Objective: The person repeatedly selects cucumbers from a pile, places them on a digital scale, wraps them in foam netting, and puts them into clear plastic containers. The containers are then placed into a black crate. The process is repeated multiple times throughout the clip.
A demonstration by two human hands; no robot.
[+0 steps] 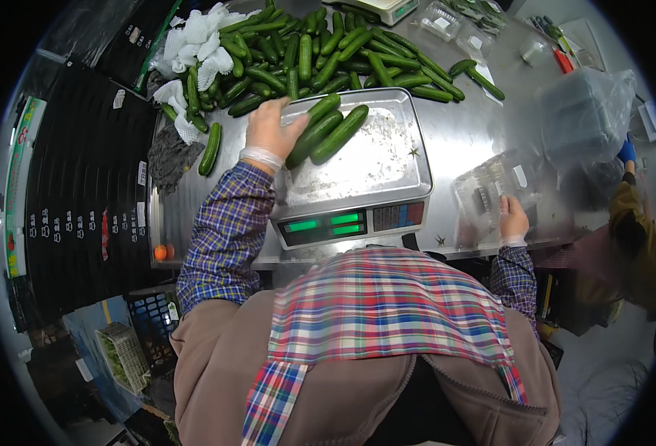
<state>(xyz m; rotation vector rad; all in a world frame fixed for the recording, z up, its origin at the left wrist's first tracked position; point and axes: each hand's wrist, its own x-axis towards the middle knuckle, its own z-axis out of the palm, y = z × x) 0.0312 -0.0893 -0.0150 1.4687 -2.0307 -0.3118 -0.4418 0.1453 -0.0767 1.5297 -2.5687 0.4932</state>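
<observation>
My left hand, thinly gloved, reaches over the scale's left edge beside three cucumbers, its fingers loosely curved and apart from the thumb; whether it touches the nearest is unclear. These lie diagonally on the steel pan of the scale, whose display faces me. At the scale's right, my right hand grips a clear plastic container by its side. Behind the scale spreads a big pile of cucumbers, and a single one lies left of it on the steel table.
White foam nets and dark crumpled material lie at left, near stacked black crates. Orange fruit sits at the front-left corner. A bagged stack of containers stands right, where another person's blue hand and olive sleeve show.
</observation>
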